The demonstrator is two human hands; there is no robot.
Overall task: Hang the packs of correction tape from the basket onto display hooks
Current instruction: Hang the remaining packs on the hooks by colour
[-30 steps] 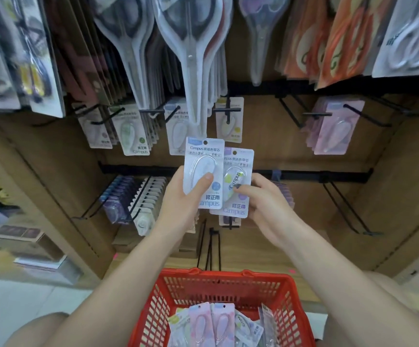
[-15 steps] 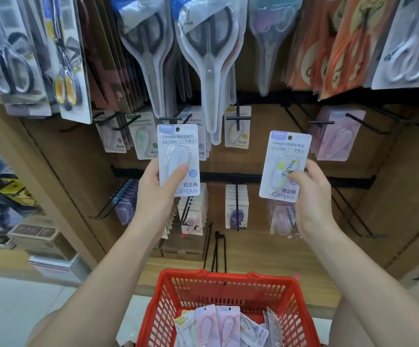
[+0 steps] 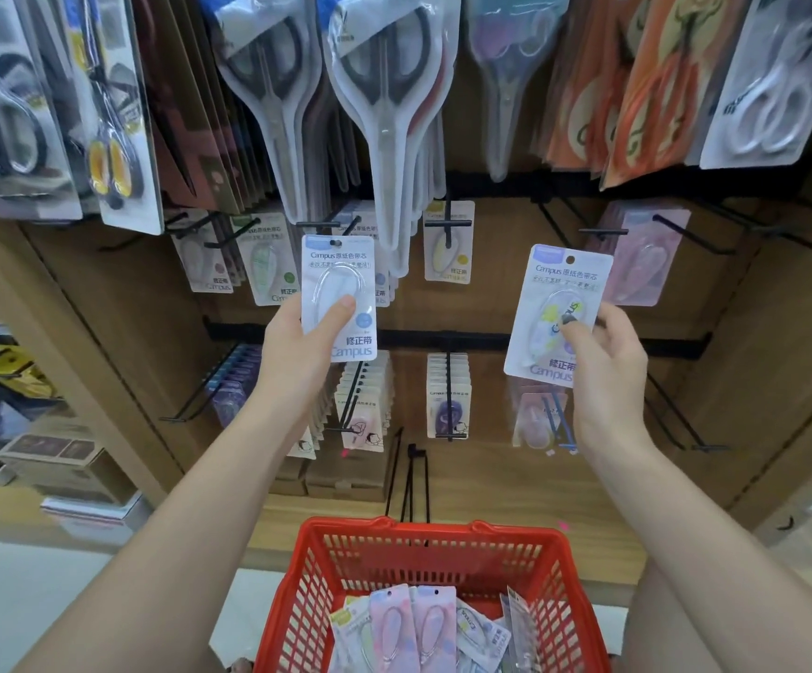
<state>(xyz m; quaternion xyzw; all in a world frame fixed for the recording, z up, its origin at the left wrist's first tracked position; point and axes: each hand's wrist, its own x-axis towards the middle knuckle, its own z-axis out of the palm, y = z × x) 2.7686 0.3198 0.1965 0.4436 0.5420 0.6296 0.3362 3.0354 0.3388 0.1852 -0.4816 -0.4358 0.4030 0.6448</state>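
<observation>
My left hand (image 3: pixel 299 347) grips a pale blue pack of correction tape (image 3: pixel 338 284), held upright just below a black display hook (image 3: pixel 326 224) in the upper row. My right hand (image 3: pixel 605 366) pinches a second pack with a yellow-patterned tape (image 3: pixel 552 303), raised in front of the shelf to the left of a hook bearing pink packs (image 3: pixel 637 257). A red basket (image 3: pixel 430 551) stands below between my arms, with several more packs (image 3: pixel 413 629) lying in it.
Packs of scissors (image 3: pixel 384 89) hang in the top row and reach down over the tape hooks. A lower row of hooks carries more tape packs (image 3: pixel 447 395). Bare black hooks (image 3: pixel 676 415) jut out at the right. Boxes (image 3: pixel 54 459) sit at the left.
My hands have parted: the two packs were held together low at the centre, and now each is raised, the left one up-left and the right one out to the right.
</observation>
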